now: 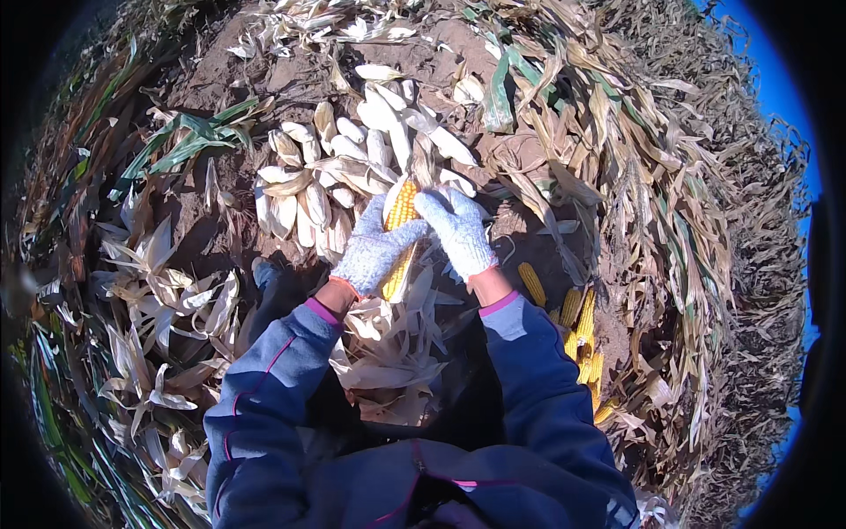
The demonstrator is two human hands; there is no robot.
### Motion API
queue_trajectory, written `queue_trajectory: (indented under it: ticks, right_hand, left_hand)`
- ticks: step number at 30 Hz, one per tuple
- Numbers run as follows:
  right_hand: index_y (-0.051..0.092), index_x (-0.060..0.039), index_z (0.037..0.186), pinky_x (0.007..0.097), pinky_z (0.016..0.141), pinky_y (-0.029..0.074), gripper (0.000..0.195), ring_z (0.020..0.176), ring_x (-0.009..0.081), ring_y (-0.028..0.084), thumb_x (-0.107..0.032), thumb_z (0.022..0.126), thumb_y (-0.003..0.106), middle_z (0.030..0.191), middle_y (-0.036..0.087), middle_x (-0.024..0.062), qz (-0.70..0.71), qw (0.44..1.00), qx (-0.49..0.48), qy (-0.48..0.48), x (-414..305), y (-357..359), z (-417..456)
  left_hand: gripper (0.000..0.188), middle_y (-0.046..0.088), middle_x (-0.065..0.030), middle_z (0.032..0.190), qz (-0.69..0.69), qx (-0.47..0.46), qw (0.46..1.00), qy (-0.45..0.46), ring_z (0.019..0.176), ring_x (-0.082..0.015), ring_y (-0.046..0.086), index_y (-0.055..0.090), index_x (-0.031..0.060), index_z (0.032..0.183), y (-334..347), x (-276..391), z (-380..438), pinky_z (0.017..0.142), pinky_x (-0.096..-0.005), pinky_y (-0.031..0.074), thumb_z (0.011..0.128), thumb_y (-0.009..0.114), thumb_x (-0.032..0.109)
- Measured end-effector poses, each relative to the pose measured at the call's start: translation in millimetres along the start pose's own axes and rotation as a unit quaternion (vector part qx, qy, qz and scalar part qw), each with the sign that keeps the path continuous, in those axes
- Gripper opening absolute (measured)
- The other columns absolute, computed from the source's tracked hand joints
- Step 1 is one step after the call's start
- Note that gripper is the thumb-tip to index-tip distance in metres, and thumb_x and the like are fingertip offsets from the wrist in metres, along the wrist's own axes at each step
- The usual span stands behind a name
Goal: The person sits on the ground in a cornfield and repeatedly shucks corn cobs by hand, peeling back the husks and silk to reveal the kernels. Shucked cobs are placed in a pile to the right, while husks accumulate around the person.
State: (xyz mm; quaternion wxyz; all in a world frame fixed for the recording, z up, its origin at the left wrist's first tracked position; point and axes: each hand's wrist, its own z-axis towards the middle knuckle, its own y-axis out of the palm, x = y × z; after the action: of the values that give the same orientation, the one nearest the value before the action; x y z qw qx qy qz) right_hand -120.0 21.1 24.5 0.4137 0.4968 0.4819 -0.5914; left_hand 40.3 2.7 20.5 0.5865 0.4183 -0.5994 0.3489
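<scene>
An ear of corn point(400, 206) with bright yellow kernels stands out in front of me, partly wrapped in pale husk. My left hand point(378, 246), in a white knit glove, grips it around the middle with the thumb across the kernels. Against the upper right side of the ear is my right hand point(456, 228), gloved the same way; whether its fingers pinch any husk is hidden. Below the hands, loose dry husks point(396, 357) lie between my legs. Beyond them rests a pile of ears still in their husks point(344, 159).
Bare yellow ears point(585, 330) lie heaped by my right forearm. Stripped husks point(158, 317) cover the ground at left. Dry corn stalks point(634, 165) run along the right, with more stalks point(79, 218) at far left. Brown soil point(284, 66) shows beyond the pile.
</scene>
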Motion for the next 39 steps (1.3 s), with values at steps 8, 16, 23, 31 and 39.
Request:
queue_trajectory:
  ticks: [8, 16, 23, 31, 39]
  right_hand:
    - [0.065, 0.0004, 0.092, 0.0365, 0.068, 0.047, 0.029, 0.073, 0.0241, 0.062, -0.028, 0.09, 0.057, 0.079, 0.063, 0.0149, -0.115, 0.989, 0.084, -0.034, 2, -38, 10]
    - [0.062, 0.0021, 0.084, 0.0333, 0.064, 0.046, 0.023, 0.067, 0.0184, 0.057, -0.02, 0.088, 0.058, 0.073, 0.06, 0.0101, -0.096, 0.992, 0.083, -0.023, 12, -48, 19]
    - [0.062, 0.0009, 0.087, 0.0299, 0.061, 0.048, 0.018, 0.068, 0.0152, 0.057, -0.017, 0.088, 0.057, 0.08, 0.06, 0.0064, 0.091, 0.993, 0.056, 0.04, 15, -33, 17]
    - [0.06, -0.002, 0.086, 0.0258, 0.058, 0.049, 0.019, 0.07, 0.0121, 0.057, -0.019, 0.093, 0.056, 0.08, 0.057, 0.0026, 0.146, 0.983, 0.067, 0.085, -4, -20, 12]
    - [0.058, -0.0035, 0.08, 0.0253, 0.052, 0.039, 0.021, 0.057, 0.0082, 0.048, -0.02, 0.093, 0.059, 0.068, 0.051, 0.0, 0.075, 0.99, 0.105, 0.055, 6, -15, 16]
  left_hand:
    - [0.06, 0.061, -0.0105, 0.112, 0.048, -0.054, 0.997, 0.006, 0.097, -0.0142, 0.059, 0.048, 0.0007, 0.128, 34, -4, 46, 0.083, -0.0297, 0.05, 0.081, 0.076, 0.026]
    - [0.064, 0.062, -0.0149, 0.109, 0.053, -0.028, 0.998, 0.027, 0.098, -0.0204, 0.061, 0.051, -0.0008, 0.124, 41, -21, 55, 0.085, -0.033, 0.049, 0.077, 0.077, 0.033]
    - [0.061, 0.061, -0.0089, 0.113, -0.058, -0.038, 0.997, 0.015, 0.098, -0.0152, 0.06, 0.048, -0.0001, 0.13, 23, -12, 42, 0.085, -0.0281, 0.049, 0.08, 0.075, 0.022]
    - [0.059, 0.062, -0.0093, 0.11, -0.082, -0.049, 0.995, 0.024, 0.097, -0.0151, 0.06, 0.049, -0.0012, 0.128, 15, -16, 44, 0.085, -0.0281, 0.049, 0.081, 0.074, 0.023]
    - [0.056, 0.064, -0.0131, 0.106, 0.089, 0.044, 0.994, 0.047, 0.094, -0.0184, 0.061, 0.053, -0.0014, 0.121, 12, 2, 39, 0.084, -0.0314, 0.05, 0.079, 0.075, 0.028]
